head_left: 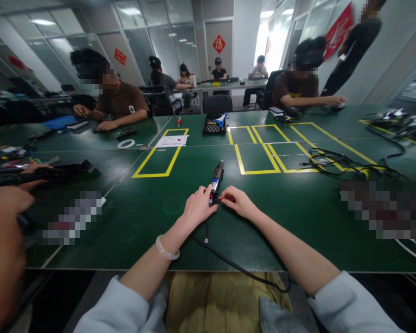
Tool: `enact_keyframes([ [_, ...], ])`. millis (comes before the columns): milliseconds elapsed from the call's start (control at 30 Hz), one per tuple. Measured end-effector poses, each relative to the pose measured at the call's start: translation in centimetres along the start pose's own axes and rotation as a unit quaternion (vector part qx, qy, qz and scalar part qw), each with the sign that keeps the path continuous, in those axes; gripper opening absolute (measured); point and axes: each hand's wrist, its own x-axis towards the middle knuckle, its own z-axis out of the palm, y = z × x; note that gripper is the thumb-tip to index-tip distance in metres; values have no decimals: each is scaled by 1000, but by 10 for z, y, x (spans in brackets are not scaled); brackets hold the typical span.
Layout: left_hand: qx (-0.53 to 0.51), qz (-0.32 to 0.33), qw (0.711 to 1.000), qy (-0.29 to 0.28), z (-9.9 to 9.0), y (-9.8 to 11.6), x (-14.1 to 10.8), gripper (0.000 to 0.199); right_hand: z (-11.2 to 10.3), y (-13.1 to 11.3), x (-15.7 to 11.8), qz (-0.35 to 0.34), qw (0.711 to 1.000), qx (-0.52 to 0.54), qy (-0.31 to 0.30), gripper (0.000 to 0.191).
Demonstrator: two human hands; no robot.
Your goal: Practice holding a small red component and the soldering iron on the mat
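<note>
Tool (218, 174), cylindrical, on table (152, 226) ahead; left hand (198, 205) clamped round near end, presumably to steady it; right hand (240, 202) pinches small red-and-black implement (230, 198) at its side, likely for fine control; black cable (241, 268) dips over near edge

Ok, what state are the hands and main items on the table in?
Cylindrical tool: lying down, held; power state unclear
Left hand: gripping it
Red hand tool: held, partly hidden
Right hand: pinching it
Black cord: hanging over the table edge
White tape roll: lying flat
Black tray: open, filled
Black cables: tangled
</note>
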Motion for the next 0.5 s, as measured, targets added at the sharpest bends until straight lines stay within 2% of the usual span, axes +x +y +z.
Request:
enact_keyframes([
  [133,-2,19,1000,2,2,9,0,61,3,1,0,7,1000,-19,-15,3],
  [500,-9,16,999,43,16,11,-1,66,2,-5,1,23,999,-34,5,9],
])
